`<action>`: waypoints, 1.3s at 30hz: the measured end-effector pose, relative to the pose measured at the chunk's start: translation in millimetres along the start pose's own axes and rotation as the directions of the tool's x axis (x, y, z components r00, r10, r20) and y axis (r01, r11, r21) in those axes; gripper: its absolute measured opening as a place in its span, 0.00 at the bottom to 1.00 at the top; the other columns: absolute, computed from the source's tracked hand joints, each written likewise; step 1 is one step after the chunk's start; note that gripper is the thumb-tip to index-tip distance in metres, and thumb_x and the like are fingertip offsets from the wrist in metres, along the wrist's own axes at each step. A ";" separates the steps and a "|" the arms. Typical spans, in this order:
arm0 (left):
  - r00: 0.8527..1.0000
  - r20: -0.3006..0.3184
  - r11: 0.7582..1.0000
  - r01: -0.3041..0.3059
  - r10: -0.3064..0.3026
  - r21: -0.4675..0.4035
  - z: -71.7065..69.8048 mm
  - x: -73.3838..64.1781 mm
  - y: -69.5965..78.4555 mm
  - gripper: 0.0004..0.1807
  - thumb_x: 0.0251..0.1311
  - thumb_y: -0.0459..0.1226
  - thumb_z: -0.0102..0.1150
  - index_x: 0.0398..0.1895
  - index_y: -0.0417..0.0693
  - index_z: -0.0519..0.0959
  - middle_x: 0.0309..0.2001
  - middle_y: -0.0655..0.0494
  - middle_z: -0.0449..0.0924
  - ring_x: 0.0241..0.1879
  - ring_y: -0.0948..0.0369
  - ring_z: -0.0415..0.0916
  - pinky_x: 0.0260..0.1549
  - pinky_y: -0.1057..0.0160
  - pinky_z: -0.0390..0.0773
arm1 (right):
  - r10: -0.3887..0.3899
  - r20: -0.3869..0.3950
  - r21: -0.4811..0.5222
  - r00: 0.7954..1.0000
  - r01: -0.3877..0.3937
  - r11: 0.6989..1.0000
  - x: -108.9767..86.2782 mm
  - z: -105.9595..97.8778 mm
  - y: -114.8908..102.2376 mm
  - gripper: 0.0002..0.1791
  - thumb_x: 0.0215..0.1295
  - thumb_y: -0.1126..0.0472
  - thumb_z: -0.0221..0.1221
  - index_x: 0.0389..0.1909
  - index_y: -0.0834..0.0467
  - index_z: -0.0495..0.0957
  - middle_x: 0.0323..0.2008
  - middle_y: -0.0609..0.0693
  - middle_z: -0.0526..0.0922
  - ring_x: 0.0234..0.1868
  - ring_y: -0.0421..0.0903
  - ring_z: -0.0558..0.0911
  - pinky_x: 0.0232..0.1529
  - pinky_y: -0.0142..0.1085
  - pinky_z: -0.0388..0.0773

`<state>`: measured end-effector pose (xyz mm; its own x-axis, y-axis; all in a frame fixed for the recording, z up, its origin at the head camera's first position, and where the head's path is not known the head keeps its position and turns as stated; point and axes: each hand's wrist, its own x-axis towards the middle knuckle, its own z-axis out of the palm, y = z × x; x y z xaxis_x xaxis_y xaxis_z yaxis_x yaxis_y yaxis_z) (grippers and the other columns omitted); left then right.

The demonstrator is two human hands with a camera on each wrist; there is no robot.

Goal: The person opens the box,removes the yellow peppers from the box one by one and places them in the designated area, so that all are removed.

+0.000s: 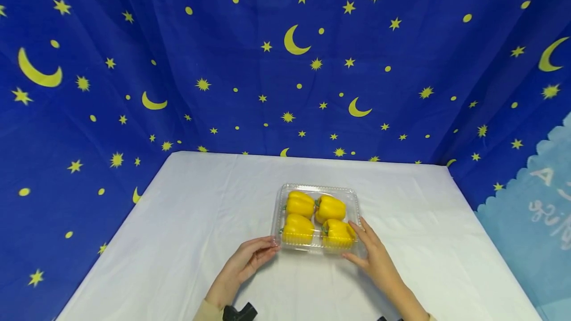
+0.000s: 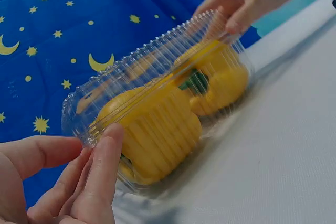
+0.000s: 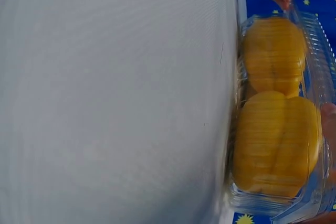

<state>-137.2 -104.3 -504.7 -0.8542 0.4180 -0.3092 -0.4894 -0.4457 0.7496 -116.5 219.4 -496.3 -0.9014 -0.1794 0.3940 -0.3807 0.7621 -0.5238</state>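
Observation:
A clear plastic clamshell container (image 1: 316, 250) sits on the white table, its ribbed lid over several yellow bell peppers (image 1: 300, 205) with green stems. At its front left corner, my left hand (image 1: 245, 265) pinches the rim between thumb and fingers, as the left wrist view shows up close. My right hand (image 1: 376, 256) holds the front right corner, thumb at the front edge and fingers along the right side. In the right wrist view only a sliver of the right hand (image 3: 329, 129) shows beside the container, and most of its fingers are hidden.
A white cloth (image 1: 214, 202) covers the table. Blue curtains (image 1: 250, 63) with yellow moons and stars stand behind and at the sides. A light blue panel (image 1: 535, 202) with white lettering hangs at the right.

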 end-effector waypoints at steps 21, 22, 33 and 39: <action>0.966 -0.187 0.979 -0.156 0.179 0.134 15.9 7.3 -15.7 0.07 0.64 0.27 0.49 0.41 0.36 0.77 0.31 0.61 0.81 0.34 0.69 0.79 0.38 0.76 0.81 | -0.090 0.002 -0.130 0.996 0.090 0.987 0.4 -0.8 -3.7 0.41 0.49 0.54 0.69 0.64 0.61 0.65 0.63 0.75 0.64 0.60 0.71 0.70 0.54 0.61 0.73; 0.960 -0.202 0.974 -0.165 0.195 0.156 16.8 8.2 -17.2 0.07 0.64 0.28 0.48 0.42 0.34 0.76 0.31 0.61 0.80 0.33 0.69 0.79 0.37 0.76 0.80 | -0.103 0.001 -0.143 0.995 0.102 0.984 -0.3 1.6 -0.2 0.41 0.51 0.54 0.68 0.65 0.60 0.64 0.64 0.75 0.63 0.61 0.71 0.70 0.54 0.60 0.74; 0.943 -0.250 0.959 -0.162 0.220 0.234 18.8 12.1 -23.6 0.17 0.66 0.29 0.47 0.53 0.23 0.69 0.32 0.60 0.78 0.34 0.69 0.75 0.35 0.77 0.78 | -0.047 0.038 -0.150 0.998 0.052 0.987 1.4 1.0 -3.6 0.41 0.51 0.55 0.68 0.65 0.61 0.64 0.64 0.75 0.63 0.62 0.71 0.69 0.56 0.61 0.72; 0.945 -0.233 0.954 -0.172 0.230 0.244 19.0 11.4 -23.4 0.18 0.67 0.29 0.47 0.55 0.21 0.67 0.33 0.59 0.77 0.34 0.69 0.75 0.36 0.77 0.78 | -0.055 0.024 -0.163 0.998 0.058 0.985 0.2 2.3 -4.1 0.41 0.51 0.54 0.68 0.65 0.60 0.63 0.63 0.75 0.64 0.61 0.71 0.69 0.55 0.61 0.73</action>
<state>-132.2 -74.1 -514.7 -0.9606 0.1083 -0.2558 -0.2770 -0.3037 0.9116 -115.6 214.8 -495.8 -0.8837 -0.2358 0.4043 -0.3939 0.8414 -0.3701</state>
